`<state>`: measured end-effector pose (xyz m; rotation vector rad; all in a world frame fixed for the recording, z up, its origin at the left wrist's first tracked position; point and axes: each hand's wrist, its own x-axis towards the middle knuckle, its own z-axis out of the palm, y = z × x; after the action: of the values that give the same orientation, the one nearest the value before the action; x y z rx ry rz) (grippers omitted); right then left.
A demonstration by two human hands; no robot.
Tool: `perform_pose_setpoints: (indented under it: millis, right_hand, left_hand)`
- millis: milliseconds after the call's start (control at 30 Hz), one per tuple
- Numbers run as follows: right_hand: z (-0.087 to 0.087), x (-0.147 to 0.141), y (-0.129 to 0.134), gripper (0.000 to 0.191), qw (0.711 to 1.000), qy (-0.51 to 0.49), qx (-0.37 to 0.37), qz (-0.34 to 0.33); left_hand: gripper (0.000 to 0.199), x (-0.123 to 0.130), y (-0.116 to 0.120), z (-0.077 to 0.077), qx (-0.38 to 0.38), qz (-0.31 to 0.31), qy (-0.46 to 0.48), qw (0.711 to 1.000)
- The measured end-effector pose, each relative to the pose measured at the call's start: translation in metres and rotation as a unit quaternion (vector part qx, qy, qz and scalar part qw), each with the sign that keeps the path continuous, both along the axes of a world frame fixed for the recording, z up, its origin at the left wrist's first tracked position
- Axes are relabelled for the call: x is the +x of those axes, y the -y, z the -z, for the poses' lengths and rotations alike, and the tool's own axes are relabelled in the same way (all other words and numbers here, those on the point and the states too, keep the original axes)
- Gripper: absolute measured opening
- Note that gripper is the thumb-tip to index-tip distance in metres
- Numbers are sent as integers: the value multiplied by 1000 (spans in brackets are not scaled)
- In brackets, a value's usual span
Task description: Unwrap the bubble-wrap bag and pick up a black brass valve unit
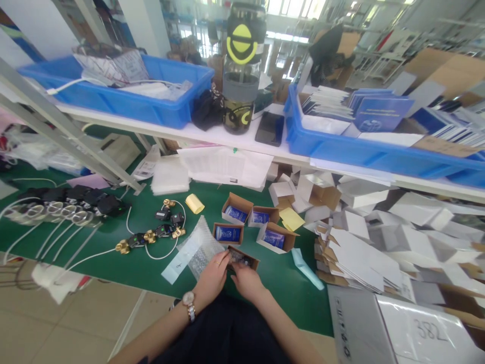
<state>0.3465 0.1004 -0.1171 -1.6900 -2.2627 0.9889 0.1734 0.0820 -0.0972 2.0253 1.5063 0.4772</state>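
both hands at a small open cardboard box (244,261) on the green table (125,263), right at the near edge. left hand (212,277) pinching its left side, right hand (246,281) curled over its front. just left, a bubble-wrap sheet (200,248); beyond, four open boxes with blue booklets (257,222); farther left, brass fittings (151,236).

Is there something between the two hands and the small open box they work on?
Nothing visible. The left hand and right hand both already touch the small open box at the near table edge; the bubble wrap lies beside it, to its left.
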Motion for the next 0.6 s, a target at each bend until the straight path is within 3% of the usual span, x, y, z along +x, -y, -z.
perform_pose_setpoints:
  millis: [133,267,367,600]
  right_hand:
    - [-7,42,3,22,987,-101,10,123]
    - [12,71,2,33,946,-202,-48,249]
    - [27,74,-4,48,917,-278,-97,270]
    - [44,75,-13,46,887,-331,-133,292]
  left_hand:
    - [50,3,-26,6,-57,-28,-49,997]
    - [40,2,-38,9,-85,-57,-71,992]
    - [35,1,-42,9,-96,-64,-78,990]
    - [32,0,-36,5,-98,-53,-70,991]
